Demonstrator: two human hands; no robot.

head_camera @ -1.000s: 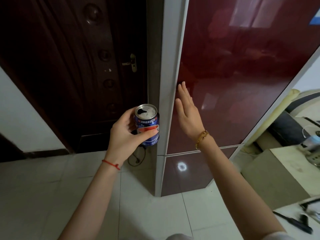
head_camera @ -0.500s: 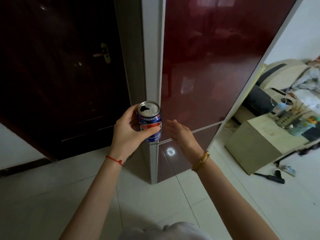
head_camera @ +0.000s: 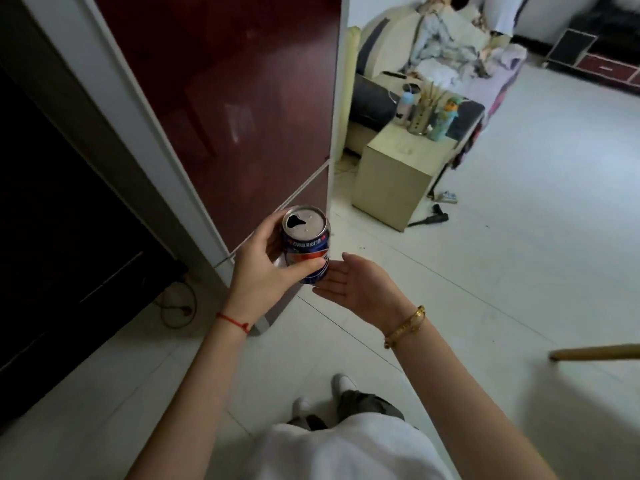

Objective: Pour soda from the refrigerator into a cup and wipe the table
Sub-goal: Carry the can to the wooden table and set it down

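An opened blue soda can (head_camera: 307,248) is held upright in the curled fingers and thumb of the left hand (head_camera: 258,271), just in front of the shut red refrigerator (head_camera: 221,98), while the right hand (head_camera: 356,289) is kept flat, fingers extended, just beside the can's base.

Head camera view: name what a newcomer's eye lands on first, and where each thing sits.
The opened blue soda can stands out at centre, gripped upright by the left hand, with the open right hand just beside it. Behind them to the left rises the glossy dark-red refrigerator, doors closed. Upper right, a beige cabinet carries bottles.
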